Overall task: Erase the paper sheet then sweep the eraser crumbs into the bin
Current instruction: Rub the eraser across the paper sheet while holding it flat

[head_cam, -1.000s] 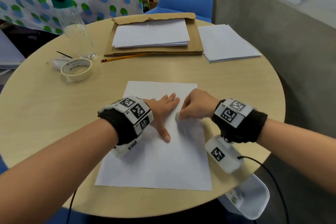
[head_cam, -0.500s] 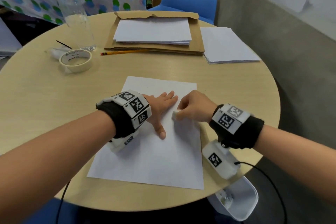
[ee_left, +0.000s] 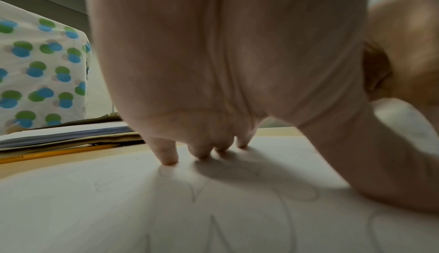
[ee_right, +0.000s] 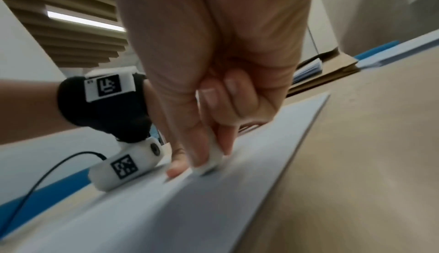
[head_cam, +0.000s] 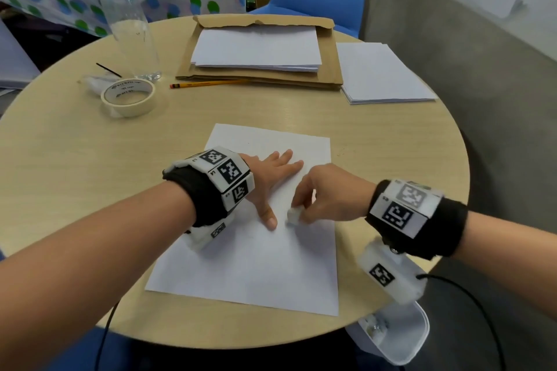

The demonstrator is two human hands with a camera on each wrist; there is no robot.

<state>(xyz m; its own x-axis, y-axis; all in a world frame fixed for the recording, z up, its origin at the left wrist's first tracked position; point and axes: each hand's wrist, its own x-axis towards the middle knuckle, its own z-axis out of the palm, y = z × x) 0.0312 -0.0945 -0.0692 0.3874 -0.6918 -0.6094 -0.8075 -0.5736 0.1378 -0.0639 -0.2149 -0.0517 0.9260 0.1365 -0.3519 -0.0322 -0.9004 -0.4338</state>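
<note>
A: Item, fingers. What have you got?

B: Your right hand [head_cam: 328, 196] pinches one white eraser [head_cam: 293, 216] between thumb and fingers [ee_right: 202, 144], its lower end touching the paper sheet [head_cam: 250, 265]. Your left hand [head_cam: 271, 178] lies flat, fingers straight and spread, tips pressing the sheet on the left of the eraser, thumb just beside it.

A: Item, handling of the present step.

B: Rub with short strokes running away from your pinning hand, so the sheet pulls taut and does not buckle. Press firmly, keep your left hand close to the eraser, and shift it along as you work. The left wrist view shows faint pencil lines [ee_left: 280, 191] near your palm, so erasing looks unfinished.

A: Item, count, working outward.

B: One sheet, lying on the near middle of the round bench [head_cam: 75, 159]. One white bin [head_cam: 407, 337], below the bench's near right edge. No crumbs can be made out. Far side: two paper stacks [head_cam: 256, 48], one of them on a brown envelope [head_cam: 328, 75]; one pencil [head_cam: 208, 84]; one tape roll [head_cam: 129, 96]; one clear bottle [head_cam: 132, 36].
</note>
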